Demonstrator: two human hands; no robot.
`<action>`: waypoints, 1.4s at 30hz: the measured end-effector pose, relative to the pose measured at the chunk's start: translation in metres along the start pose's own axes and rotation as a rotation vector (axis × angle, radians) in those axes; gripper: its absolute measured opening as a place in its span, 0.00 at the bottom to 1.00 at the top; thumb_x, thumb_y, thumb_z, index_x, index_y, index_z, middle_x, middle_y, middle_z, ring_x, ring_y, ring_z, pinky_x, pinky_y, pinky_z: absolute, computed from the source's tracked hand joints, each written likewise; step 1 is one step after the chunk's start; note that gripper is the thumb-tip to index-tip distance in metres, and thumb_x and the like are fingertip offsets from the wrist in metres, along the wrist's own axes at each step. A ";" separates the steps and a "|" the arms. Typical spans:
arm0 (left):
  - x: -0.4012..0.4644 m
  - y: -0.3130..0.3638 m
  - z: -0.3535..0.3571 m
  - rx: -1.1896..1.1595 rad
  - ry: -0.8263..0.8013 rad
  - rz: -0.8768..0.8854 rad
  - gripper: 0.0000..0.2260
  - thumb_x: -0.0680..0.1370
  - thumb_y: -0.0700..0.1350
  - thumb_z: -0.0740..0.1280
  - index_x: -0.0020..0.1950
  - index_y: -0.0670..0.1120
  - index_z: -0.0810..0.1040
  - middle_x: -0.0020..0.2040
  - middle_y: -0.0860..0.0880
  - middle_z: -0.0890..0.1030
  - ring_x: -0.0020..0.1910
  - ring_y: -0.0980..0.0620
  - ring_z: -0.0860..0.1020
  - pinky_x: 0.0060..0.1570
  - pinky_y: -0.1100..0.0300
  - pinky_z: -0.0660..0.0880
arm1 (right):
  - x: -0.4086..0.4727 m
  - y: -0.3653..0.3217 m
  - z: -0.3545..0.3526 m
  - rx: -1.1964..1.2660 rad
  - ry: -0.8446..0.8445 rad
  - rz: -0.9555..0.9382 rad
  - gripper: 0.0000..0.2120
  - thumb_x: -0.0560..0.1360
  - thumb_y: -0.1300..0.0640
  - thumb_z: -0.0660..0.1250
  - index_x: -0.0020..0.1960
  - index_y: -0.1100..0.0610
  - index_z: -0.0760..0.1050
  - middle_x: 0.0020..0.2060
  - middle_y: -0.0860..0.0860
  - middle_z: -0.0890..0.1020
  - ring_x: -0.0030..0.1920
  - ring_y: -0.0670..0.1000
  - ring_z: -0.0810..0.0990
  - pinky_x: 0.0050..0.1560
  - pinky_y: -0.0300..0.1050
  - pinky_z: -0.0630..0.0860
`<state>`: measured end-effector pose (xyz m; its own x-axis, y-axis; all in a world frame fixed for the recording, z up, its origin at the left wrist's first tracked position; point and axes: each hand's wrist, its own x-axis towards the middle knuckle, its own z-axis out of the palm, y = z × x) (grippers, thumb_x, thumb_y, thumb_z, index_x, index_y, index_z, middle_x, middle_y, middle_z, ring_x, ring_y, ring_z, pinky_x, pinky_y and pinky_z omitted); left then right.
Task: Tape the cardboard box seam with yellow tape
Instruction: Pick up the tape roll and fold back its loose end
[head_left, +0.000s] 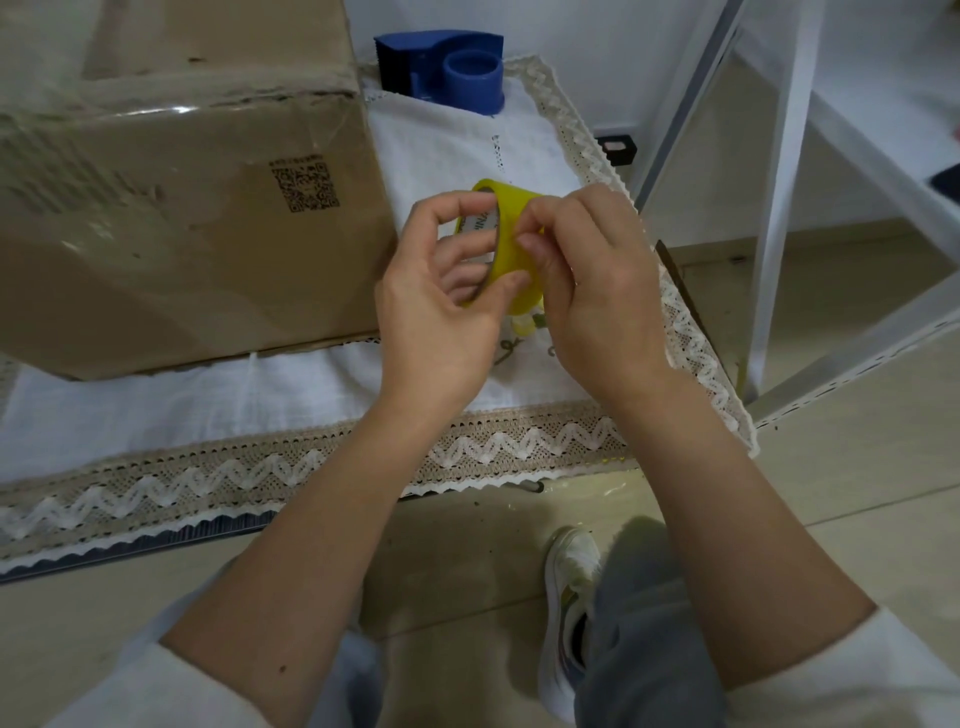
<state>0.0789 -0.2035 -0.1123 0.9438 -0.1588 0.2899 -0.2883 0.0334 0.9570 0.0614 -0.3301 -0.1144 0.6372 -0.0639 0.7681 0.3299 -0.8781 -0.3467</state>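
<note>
A roll of yellow tape (511, 244) is held in the air between both hands, just right of the cardboard box (171, 218). My left hand (441, 306) grips the roll, with fingers through its core and the thumb on the outer face. My right hand (592, 280) pinches at the roll's outer surface with thumb and fingertips. The big brown box stands on the cloth at the left, a QR code printed on its near side; clear tape shines along its upper edge. Its top seam is out of view.
A blue tape dispenser (447, 67) sits behind the roll at the back of the white lace-edged cloth (291, 467) covering the low table. A white metal frame (779, 197) rises on the right. A shoe (569, 597) stands on the beige floor below.
</note>
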 end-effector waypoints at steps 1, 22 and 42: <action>0.000 -0.001 -0.001 0.042 -0.014 0.028 0.21 0.73 0.34 0.75 0.60 0.49 0.74 0.49 0.49 0.86 0.46 0.54 0.85 0.52 0.57 0.81 | 0.001 0.000 0.000 0.014 -0.012 0.018 0.05 0.79 0.65 0.65 0.47 0.66 0.79 0.40 0.56 0.77 0.41 0.57 0.74 0.45 0.43 0.68; 0.015 -0.012 -0.002 0.117 -0.006 0.027 0.08 0.79 0.44 0.68 0.48 0.58 0.80 0.42 0.53 0.81 0.40 0.54 0.78 0.45 0.52 0.78 | 0.009 -0.009 -0.022 0.519 0.065 0.488 0.19 0.82 0.58 0.62 0.71 0.49 0.64 0.57 0.53 0.77 0.45 0.45 0.82 0.45 0.35 0.77; 0.012 -0.002 -0.002 0.106 -0.144 0.060 0.10 0.79 0.38 0.63 0.54 0.53 0.75 0.46 0.56 0.79 0.42 0.54 0.77 0.43 0.62 0.75 | 0.001 0.000 -0.009 0.281 0.001 0.371 0.08 0.72 0.54 0.76 0.50 0.53 0.82 0.46 0.43 0.79 0.50 0.47 0.76 0.44 0.37 0.74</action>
<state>0.0908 -0.2031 -0.1112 0.8935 -0.2998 0.3342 -0.3661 -0.0556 0.9289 0.0559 -0.3342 -0.1084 0.7469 -0.3505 0.5650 0.2558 -0.6329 -0.7307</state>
